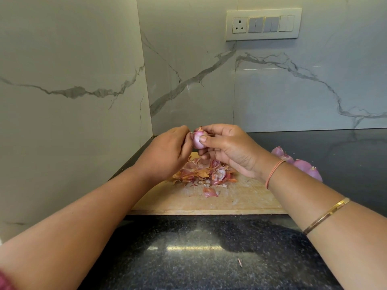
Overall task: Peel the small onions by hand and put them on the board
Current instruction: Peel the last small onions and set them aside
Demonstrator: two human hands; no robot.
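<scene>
A small pink onion (197, 140) is held in the air above the wooden board (234, 200). My right hand (228, 149) grips it with thumb and fingers. My left hand (167, 153) pinches at the onion's left side, where a bit of skin sticks up at the top. Below the hands a heap of orange and pink onion skins (206, 171) lies on the far part of the board. Several peeled pink onions (301, 164) lie in a row behind my right wrist, at the board's right edge; whether they rest on the board is hidden.
The board lies on a dark speckled counter (209, 252) in a corner of marble-patterned walls. A switch panel (263, 24) is on the back wall. A tiny scrap of skin (240, 262) lies on the counter in front.
</scene>
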